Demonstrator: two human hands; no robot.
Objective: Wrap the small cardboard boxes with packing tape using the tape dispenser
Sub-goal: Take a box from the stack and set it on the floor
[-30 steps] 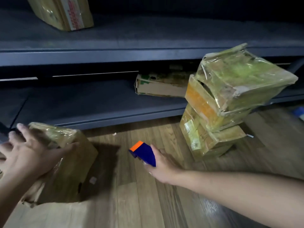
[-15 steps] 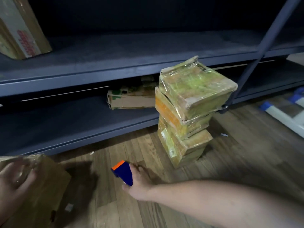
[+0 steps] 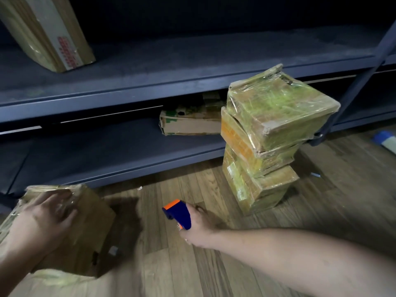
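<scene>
A small cardboard box (image 3: 85,228), partly covered in clear tape, stands on the wooden floor at the lower left. My left hand (image 3: 40,224) lies over its top with fingers spread across the taped face. My right hand (image 3: 197,228) grips a blue tape dispenser (image 3: 177,213) with an orange tip, held just above the floor to the right of that box. A stack of three tape-wrapped boxes (image 3: 263,138) stands on the floor at the right, in front of the shelf.
A dark metal shelf unit (image 3: 128,97) runs across the back; its slanted post (image 3: 351,86) comes down beside the stack. A flattened carton (image 3: 188,123) lies on the lower shelf, a larger box (image 3: 45,31) on the upper. A blue-and-white object (image 3: 385,140) lies at the right edge.
The view has swung back a little to the left. My left hand now rests further over the top of the box. My right hand keeps hold of the dispenser near the floor.
</scene>
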